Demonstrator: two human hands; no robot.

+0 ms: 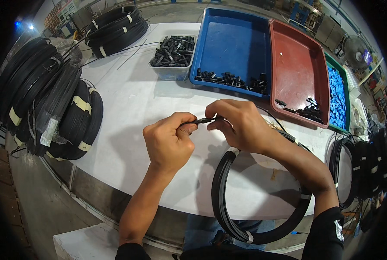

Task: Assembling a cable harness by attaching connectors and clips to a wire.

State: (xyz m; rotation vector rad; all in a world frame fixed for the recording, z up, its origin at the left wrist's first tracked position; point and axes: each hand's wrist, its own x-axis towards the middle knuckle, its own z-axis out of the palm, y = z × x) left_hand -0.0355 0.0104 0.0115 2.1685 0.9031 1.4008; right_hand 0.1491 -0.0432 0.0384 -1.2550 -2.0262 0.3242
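In front of me, over the white table, a small black connector (204,121) spans the gap between my two hands. My left hand (168,138) is closed, pinching its left end between thumb and curled fingers. Thumb and fingertips of my right hand (239,123) pinch the thin black part at its right end. Below my right forearm lies a coil of black cable (221,188), bound with pale tape and overhanging the table's near edge. A black cable from the coil rises behind my right wrist; where it meets the connector is hidden.
A clear bin (172,73) of black parts stands beside a blue tray (234,43) and a red tray (295,65), each with black connectors. A green tray (347,104) holds blue pieces. Taped cable coils (27,86) crowd the left, another coil (115,32) sits behind, more hang right.
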